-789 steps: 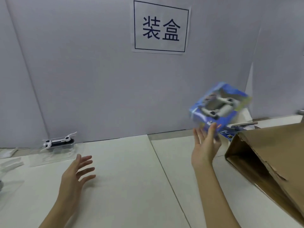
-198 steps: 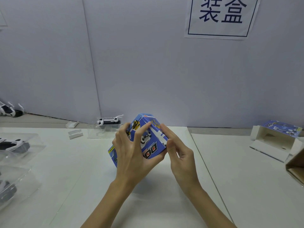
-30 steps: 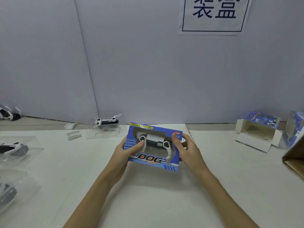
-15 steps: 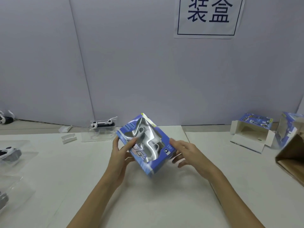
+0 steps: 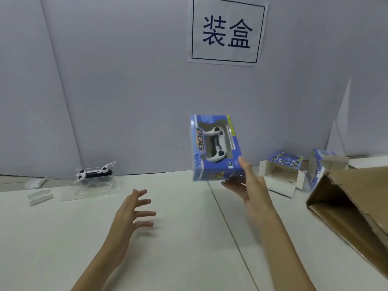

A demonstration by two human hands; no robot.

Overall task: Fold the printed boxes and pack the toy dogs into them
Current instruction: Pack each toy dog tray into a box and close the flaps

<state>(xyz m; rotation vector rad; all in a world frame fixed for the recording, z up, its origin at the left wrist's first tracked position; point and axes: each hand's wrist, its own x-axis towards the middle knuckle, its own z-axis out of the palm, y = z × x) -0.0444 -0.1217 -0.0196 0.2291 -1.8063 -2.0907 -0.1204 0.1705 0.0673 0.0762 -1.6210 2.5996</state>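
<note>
The right hand (image 5: 247,183) pinches the packed blue box (image 5: 214,148) by its lower corner, upright above the fingers, while the left hand (image 5: 134,208) hovers spread; a firmer hold would steady it toward the cardboard carton (image 5: 352,206) on the right.

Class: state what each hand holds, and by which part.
The right hand grips the packed blue box at its lower right corner. The left hand holds nothing.

3 boxes (image 5: 215,148), 2 dogs (image 5: 94,172).
</note>
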